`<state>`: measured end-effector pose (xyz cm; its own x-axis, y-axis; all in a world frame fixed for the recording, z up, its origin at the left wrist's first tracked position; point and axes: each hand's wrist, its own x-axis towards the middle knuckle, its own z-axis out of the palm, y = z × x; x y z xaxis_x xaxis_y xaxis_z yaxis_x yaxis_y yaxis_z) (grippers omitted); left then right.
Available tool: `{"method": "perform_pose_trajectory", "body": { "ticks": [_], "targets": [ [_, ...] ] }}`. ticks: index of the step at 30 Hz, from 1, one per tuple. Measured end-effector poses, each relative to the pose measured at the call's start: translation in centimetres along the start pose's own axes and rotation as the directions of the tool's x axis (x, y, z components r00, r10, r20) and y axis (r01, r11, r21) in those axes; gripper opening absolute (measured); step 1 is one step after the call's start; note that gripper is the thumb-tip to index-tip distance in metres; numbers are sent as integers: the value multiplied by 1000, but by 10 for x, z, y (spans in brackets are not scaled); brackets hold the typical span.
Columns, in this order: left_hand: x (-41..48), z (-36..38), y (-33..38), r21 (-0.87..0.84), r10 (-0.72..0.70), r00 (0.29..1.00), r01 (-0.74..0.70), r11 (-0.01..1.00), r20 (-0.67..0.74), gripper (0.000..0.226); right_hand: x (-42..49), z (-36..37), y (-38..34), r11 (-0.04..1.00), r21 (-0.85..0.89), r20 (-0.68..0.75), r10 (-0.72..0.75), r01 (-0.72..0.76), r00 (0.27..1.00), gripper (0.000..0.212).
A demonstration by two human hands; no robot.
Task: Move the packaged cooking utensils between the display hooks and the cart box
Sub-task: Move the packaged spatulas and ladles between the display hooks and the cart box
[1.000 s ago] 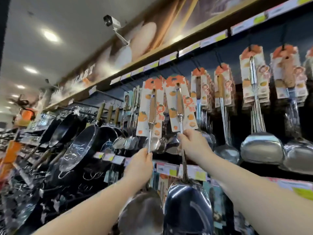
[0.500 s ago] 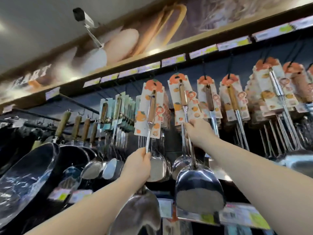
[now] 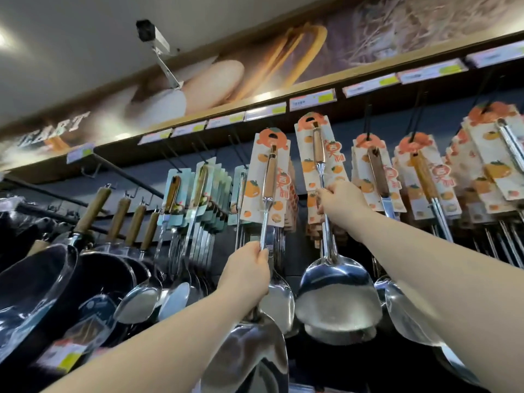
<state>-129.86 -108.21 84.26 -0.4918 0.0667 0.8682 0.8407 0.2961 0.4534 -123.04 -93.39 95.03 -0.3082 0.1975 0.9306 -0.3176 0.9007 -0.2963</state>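
My left hand (image 3: 246, 275) grips the steel shaft of a packaged spatula (image 3: 269, 177) with a wooden handle and an orange-fruit card, its blade low in front of me. My right hand (image 3: 338, 201) grips the shaft of a second packaged spatula (image 3: 319, 148), whose card top reaches up to the display hooks (image 3: 368, 120) under the shelf edge. Its shiny blade (image 3: 337, 296) hangs below my wrist. More carded spatulas (image 3: 419, 171) of the same kind hang on hooks to the right. The cart box is out of sight.
Teal-carded spoons (image 3: 198, 194) hang left of my hands. Dark woks with wooden handles (image 3: 93, 211) fill the far left. Price labels (image 3: 312, 100) line the shelf edge above. A security camera (image 3: 150, 34) is fixed to the ceiling.
Both hands have lifted their spatulas higher toward the hooks. My view has tilted upward, so the rack and ceiling fill more of the frame.
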Motion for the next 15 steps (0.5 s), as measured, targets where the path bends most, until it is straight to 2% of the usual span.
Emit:
{"method": "perform_pose_trajectory", "body": {
  "ticks": [9, 15],
  "targets": [
    [16, 20, -10, -60, 7, 1000, -8, 998, -22, 34, 17, 6, 11, 999, 49, -58, 19, -16, 998, 33],
    [17, 20, -14, -74, 3, 1000, -4, 997, -18, 32, 15, 21, 27, 999, -23, -30, 32, -33, 999, 35]
  ]
}}
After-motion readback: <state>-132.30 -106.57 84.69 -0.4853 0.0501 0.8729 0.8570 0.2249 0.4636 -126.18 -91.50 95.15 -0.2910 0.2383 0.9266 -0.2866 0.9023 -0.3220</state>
